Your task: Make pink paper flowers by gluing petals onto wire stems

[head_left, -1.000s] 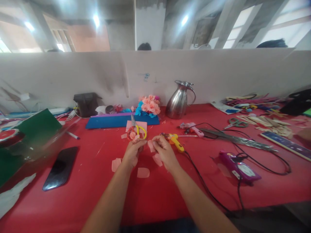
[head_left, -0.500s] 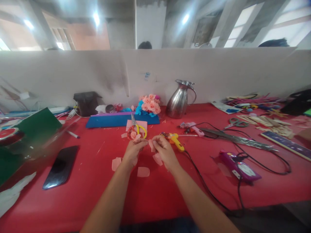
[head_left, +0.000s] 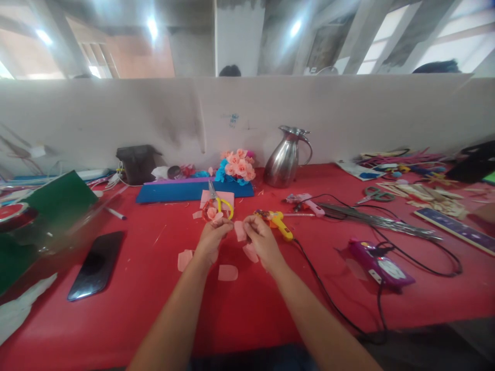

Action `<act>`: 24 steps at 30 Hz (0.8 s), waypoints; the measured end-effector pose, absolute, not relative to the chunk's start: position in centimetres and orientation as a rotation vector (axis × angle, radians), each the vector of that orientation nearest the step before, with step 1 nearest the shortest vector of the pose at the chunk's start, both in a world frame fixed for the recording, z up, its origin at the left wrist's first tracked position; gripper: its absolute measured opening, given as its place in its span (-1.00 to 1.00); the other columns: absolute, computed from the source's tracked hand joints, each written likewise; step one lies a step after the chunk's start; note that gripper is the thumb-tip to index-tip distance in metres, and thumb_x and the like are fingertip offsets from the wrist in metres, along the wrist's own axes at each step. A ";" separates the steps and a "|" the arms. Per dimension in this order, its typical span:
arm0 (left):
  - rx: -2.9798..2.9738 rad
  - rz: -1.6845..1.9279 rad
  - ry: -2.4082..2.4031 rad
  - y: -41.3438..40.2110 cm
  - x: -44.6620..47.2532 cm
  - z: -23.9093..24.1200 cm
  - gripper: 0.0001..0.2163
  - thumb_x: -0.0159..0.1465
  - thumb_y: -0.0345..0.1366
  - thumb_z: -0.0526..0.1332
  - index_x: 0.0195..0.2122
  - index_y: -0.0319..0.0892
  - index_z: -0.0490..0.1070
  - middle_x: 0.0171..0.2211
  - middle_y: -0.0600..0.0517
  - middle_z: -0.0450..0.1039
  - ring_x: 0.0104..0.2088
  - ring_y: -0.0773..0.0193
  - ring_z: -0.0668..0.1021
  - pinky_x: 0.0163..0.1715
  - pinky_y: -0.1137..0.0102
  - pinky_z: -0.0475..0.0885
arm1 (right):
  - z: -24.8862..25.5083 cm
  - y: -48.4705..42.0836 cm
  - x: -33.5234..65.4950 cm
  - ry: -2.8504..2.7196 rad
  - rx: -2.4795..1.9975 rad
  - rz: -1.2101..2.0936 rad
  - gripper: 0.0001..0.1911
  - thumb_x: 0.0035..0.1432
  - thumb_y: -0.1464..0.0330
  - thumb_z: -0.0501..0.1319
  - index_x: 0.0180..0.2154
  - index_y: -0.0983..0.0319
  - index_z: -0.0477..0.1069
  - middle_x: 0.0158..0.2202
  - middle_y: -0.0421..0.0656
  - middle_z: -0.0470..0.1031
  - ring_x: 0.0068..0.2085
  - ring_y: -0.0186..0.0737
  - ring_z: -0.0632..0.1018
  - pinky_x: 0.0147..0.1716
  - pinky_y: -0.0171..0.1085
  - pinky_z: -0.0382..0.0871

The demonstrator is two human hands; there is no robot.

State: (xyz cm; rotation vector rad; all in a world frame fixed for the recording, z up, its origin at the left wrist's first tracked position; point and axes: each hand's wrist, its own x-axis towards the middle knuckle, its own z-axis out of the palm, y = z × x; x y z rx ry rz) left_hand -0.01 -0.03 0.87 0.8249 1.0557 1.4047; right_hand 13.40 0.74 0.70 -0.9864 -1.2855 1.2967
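My left hand (head_left: 213, 238) is closed in a pinch, with a small pink paper flower (head_left: 212, 212) showing just above its fingers. In my right hand (head_left: 260, 236), thumb and fingertips pinch a pink paper petal (head_left: 240, 231). The two hands face each other with a narrow gap between the fingertips. Loose petals lie on the red table below: one petal (head_left: 228, 273) between the wrists, a few pieces (head_left: 184, 260) beside the left wrist, and another petal (head_left: 250, 252) under the right hand. Yellow-handled scissors (head_left: 224, 206) rest on a pink paper sheet behind the left hand.
A yellow glue gun (head_left: 282, 226) lies right of my right hand, its cord running to a purple power box (head_left: 381, 265). Behind stand a steel jug (head_left: 284, 159) and a pink flower bunch (head_left: 240, 166). A phone (head_left: 96, 264) lies left; green-handled scissors (head_left: 377, 195) lie right.
The petal in my right hand has turned flatter toward me and shows more of its face. My left fingertips have drawn slightly away from it.
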 end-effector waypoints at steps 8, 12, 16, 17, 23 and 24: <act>0.937 1.383 1.156 -0.3 0.2 1.1 -0.93 -0.11 -0.35 0.27 -0.60 -0.24 0.42 -0.61 0.12 0.28 -0.55 0.44 0.28 -0.49 0.49 0.15 | 0.2 1.3 13.6 -1.294 -1.064 1.229 -0.87 0.02 0.25 0.11 -0.42 0.16 0.22 -0.58 -0.32 0.19 -0.59 -0.38 0.19 -0.59 -0.35 0.06; 0.891 1.399 1.124 -0.3 0.1 1.5 -0.92 -0.12 -0.35 0.27 -0.58 -0.24 0.44 -0.64 0.13 0.26 -0.60 0.47 0.22 -0.52 0.48 0.14 | 0.3 1.3 13.6 -1.284 -1.064 1.273 -0.86 0.00 0.24 0.13 -0.43 0.17 0.23 -0.60 -0.33 0.18 -0.60 -0.38 0.19 -0.59 -0.36 0.05; 0.920 1.376 1.144 -0.3 0.0 1.5 -0.93 -0.10 -0.35 0.25 -0.59 -0.24 0.44 -0.64 0.13 0.26 -0.60 0.47 0.22 -0.51 0.48 0.15 | 1.0 0.8 13.5 -1.311 -1.056 1.270 -0.80 0.02 0.19 0.14 -0.44 0.18 0.26 -0.60 -0.33 0.18 -0.59 -0.39 0.20 -0.58 -0.36 0.06; 0.928 1.367 1.146 -0.3 0.0 1.4 -0.94 -0.09 -0.35 0.24 -0.59 -0.24 0.43 -0.64 0.13 0.26 -0.60 0.47 0.22 -0.50 0.48 0.15 | 1.2 0.7 13.5 -1.323 -1.054 1.273 -0.78 0.01 0.17 0.15 -0.45 0.19 0.26 -0.60 -0.33 0.19 -0.58 -0.39 0.21 -0.58 -0.35 0.06; 0.909 1.396 1.134 -0.2 -0.1 1.2 -0.94 -0.10 -0.35 0.26 -0.60 -0.24 0.43 -0.64 0.13 0.26 -0.60 0.47 0.21 -0.51 0.48 0.13 | 1.3 0.7 13.5 -1.226 -1.016 1.388 -0.67 0.01 0.07 0.13 -0.50 0.21 0.31 -0.61 -0.26 0.27 -0.59 -0.35 0.26 -0.59 -0.33 0.10; 0.907 1.395 1.139 -0.2 -0.1 1.3 -0.93 -0.10 -0.35 0.27 -0.60 -0.24 0.43 -0.64 0.13 0.26 -0.60 0.47 0.21 -0.52 0.48 0.13 | 1.2 0.7 13.5 -1.193 -0.998 1.426 -0.65 0.03 0.05 0.11 -0.49 0.21 0.32 -0.61 -0.24 0.28 -0.59 -0.34 0.27 -0.60 -0.32 0.10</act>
